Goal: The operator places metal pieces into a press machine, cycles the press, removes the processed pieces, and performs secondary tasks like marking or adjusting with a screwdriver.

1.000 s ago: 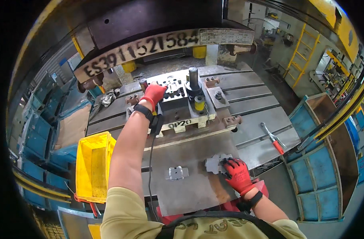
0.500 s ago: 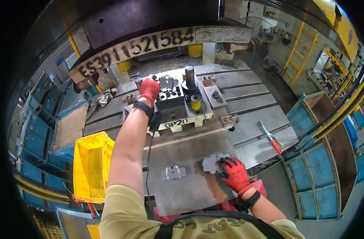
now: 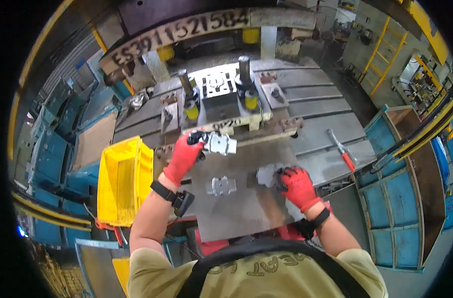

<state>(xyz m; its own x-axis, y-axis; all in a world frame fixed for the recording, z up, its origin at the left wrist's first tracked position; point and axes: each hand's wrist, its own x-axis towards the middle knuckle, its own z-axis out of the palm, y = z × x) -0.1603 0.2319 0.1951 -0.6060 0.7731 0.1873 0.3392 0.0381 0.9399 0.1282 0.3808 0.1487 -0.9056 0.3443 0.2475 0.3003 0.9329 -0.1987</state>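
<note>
My left hand (image 3: 183, 151), in a red and black glove, grips a stamped sheet-metal part (image 3: 221, 144) by its left end. It holds the part above the metal worktable, in front of the die block (image 3: 221, 103). My right hand (image 3: 298, 187), gloved alike, is closed on the right edge of a flat sheet-metal blank (image 3: 267, 175), low over the table's right side or resting on it; which, I cannot tell. Between the hands, another stamped part (image 3: 221, 186) lies on the worktable (image 3: 231, 216). The die's upper face shows a light, patterned surface with holes.
Guide posts (image 3: 244, 69) with yellow collars flank the die on the slotted press bed (image 3: 318, 102). A yellow bin (image 3: 103, 198) stands at left. Red-handled pliers (image 3: 343, 150) lie at right, near blue crates (image 3: 383, 208). The press ram (image 3: 187, 20) hangs above.
My left hand has come back from the die toward me, bringing a stamped part off it. My right hand stays at the blank, shifted slightly. The whole view has tilted a little.
</note>
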